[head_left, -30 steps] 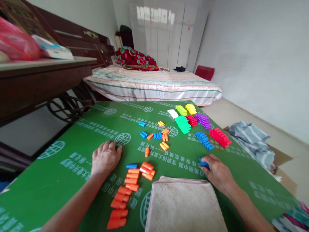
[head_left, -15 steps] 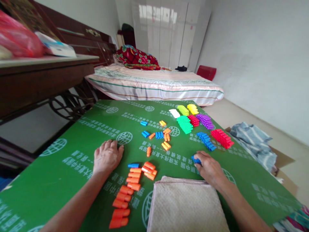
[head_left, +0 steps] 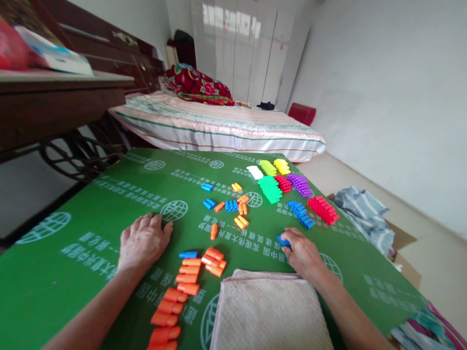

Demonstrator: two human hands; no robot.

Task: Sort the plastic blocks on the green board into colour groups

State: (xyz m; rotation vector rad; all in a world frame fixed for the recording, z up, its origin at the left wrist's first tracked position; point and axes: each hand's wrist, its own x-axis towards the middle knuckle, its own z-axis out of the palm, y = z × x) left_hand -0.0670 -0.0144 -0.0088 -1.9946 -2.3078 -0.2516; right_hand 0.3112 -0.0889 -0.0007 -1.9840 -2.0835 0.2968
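My left hand (head_left: 144, 239) lies flat on the green board (head_left: 91, 204), fingers spread and holding nothing. Beside it runs a line of orange plastic cap-like pieces (head_left: 173, 307), topped by one blue piece (head_left: 188, 254). My right hand (head_left: 302, 249) is closed on a small blue cap-like piece (head_left: 283, 240), partly hidden by its fingers, low over the board. Ahead of that hand sits a slanted row of blue pieces (head_left: 300, 214). Between the hands are loose orange pieces (head_left: 241, 222) and a small group of blue ones (head_left: 231, 205).
A folded beige cloth (head_left: 270, 311) lies at the near edge. Toward the far right stand grouped green (head_left: 270, 188), purple (head_left: 299, 184), yellow (head_left: 281, 166) and red pieces (head_left: 323, 210). A bed (head_left: 219, 126) is behind the board; striped fabric (head_left: 361, 214) lies on the right.
The whole view has shifted, so everything appears further left. Both hands keep nearly the same places on the board, and the right still holds the blue piece.
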